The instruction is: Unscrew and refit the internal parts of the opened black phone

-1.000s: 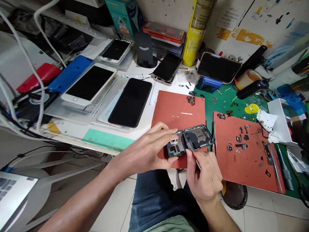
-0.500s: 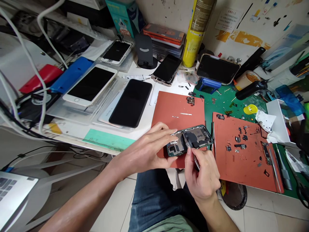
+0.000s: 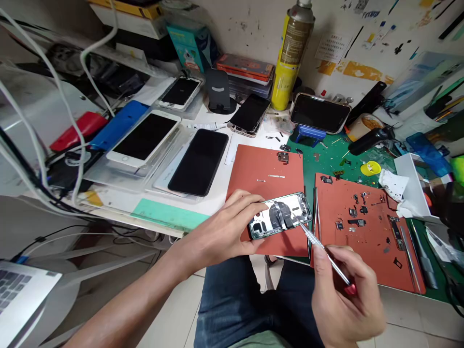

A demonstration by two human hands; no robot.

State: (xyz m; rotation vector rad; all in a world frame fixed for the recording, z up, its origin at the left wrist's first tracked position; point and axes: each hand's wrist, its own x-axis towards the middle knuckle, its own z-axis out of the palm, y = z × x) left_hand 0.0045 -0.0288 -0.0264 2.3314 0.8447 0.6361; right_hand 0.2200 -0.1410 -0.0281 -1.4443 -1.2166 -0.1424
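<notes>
My left hand (image 3: pixel 232 224) grips the left end of an opened phone housing (image 3: pixel 266 227), fingers over the far edge and thumb along the near edge. Inside the housing show bright metal plates, a round black coil and a dark flex strip across it. My right hand (image 3: pixel 346 290) is closed around a slim metal tool (image 3: pixel 319 246) with a knurled grip and a red end. The tool's thin tip points at the right part of the housing; whether it touches I cannot tell. Beneath the housing lies a reddish-brown mat (image 3: pixel 250 164).
A second reddish-brown mat (image 3: pixel 340 193) on the right carries several small phone parts and metal tools. Left of the mats lie a black phone (image 3: pixel 198 162) and a white phone (image 3: pixel 143 137). Behind stand a yellow spray can (image 3: pixel 286 67) and a propped phone (image 3: pixel 321 112).
My right hand has drawn back to the right and nearer to me, and the tool now slants in from the right. The housing has tilted and catches more light. The camera view has shifted slightly.
</notes>
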